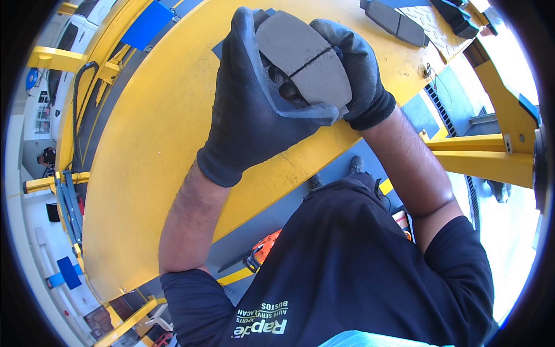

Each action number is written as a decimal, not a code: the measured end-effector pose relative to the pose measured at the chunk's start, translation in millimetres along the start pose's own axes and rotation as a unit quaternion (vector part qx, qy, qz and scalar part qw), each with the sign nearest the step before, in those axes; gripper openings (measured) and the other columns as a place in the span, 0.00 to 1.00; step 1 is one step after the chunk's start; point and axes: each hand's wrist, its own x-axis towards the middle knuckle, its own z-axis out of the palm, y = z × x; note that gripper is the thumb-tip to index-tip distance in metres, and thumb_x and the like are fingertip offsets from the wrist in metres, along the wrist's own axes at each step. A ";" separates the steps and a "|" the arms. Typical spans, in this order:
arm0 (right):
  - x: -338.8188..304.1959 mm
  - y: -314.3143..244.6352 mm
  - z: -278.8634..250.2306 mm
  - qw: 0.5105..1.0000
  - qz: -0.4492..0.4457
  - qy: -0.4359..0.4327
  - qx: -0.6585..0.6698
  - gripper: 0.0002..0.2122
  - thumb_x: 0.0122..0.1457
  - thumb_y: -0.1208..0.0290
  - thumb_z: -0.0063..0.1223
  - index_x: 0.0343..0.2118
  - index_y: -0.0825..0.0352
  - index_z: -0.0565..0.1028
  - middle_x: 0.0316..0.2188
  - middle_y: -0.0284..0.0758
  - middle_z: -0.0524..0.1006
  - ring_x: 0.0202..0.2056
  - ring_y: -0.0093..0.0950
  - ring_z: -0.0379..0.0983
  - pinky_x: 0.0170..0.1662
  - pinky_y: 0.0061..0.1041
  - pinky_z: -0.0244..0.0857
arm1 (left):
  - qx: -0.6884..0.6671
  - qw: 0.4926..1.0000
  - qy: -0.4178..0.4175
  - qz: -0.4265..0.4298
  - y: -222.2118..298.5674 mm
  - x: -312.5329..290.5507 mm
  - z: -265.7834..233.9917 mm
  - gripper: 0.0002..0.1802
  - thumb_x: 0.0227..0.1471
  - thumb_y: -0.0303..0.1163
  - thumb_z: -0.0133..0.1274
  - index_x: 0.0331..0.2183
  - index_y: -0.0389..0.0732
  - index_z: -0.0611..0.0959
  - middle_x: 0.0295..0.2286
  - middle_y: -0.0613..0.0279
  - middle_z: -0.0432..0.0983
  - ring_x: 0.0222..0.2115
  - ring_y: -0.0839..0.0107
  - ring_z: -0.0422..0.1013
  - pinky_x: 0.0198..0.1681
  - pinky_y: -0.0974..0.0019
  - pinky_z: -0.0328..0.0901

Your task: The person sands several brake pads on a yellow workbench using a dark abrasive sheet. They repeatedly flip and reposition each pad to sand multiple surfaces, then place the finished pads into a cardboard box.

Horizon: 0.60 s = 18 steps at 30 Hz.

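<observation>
Up over the yellow table, a grey brake pad (306, 55) is held between my two hands, its flat friction face with a dark centre groove turned toward me. My left hand (248, 98), in a dark glove, is closed round the pad's left and lower edges, thumb along the bottom. Gripping the right edge is my right hand (355, 63), gloved alike, with some fingers hidden behind the pad. Dark rounded shapes show in the gap between pad and left palm; I cannot tell what they are. Another brake pad (396, 23) lies on the table at the far right.
The yellow table (150, 168) has a curved far-left edge. Beyond the loose pad are a textured metal plate (425, 23) and a black part (454, 17). Yellow metal beams (485, 153) stand at right. An orange-and-black object (263, 248) sits below the near edge.
</observation>
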 end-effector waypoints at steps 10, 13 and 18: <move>3.4 1.2 -9.2 0.998 0.063 0.032 0.002 0.25 0.60 0.73 0.69 0.60 0.67 0.75 0.50 0.41 0.83 0.48 0.32 0.83 0.54 0.31 0.78 | 0.028 0.999 0.018 -0.009 -22.9 -0.2 -8.6 0.54 0.56 0.38 0.69 0.69 0.28 0.53 0.61 0.40 0.67 0.60 0.54 0.70 0.63 0.55 0.66; 3.6 -1.0 -9.3 0.994 0.092 0.034 0.054 0.27 0.58 0.73 0.72 0.61 0.65 0.75 0.51 0.40 0.83 0.49 0.32 0.83 0.55 0.32 0.78 | 0.032 0.999 0.021 -0.007 -23.5 -0.3 -7.3 0.56 0.55 0.38 0.71 0.70 0.28 0.53 0.61 0.40 0.67 0.60 0.55 0.70 0.63 0.55 0.67; 2.8 0.0 -6.1 0.994 0.082 0.073 0.024 0.27 0.57 0.75 0.72 0.60 0.66 0.74 0.51 0.40 0.82 0.49 0.30 0.82 0.55 0.33 0.78 | -0.059 0.997 0.038 -0.030 -11.3 -0.1 5.6 0.64 0.47 0.36 0.76 0.70 0.27 0.50 0.59 0.41 0.68 0.60 0.56 0.69 0.61 0.54 0.69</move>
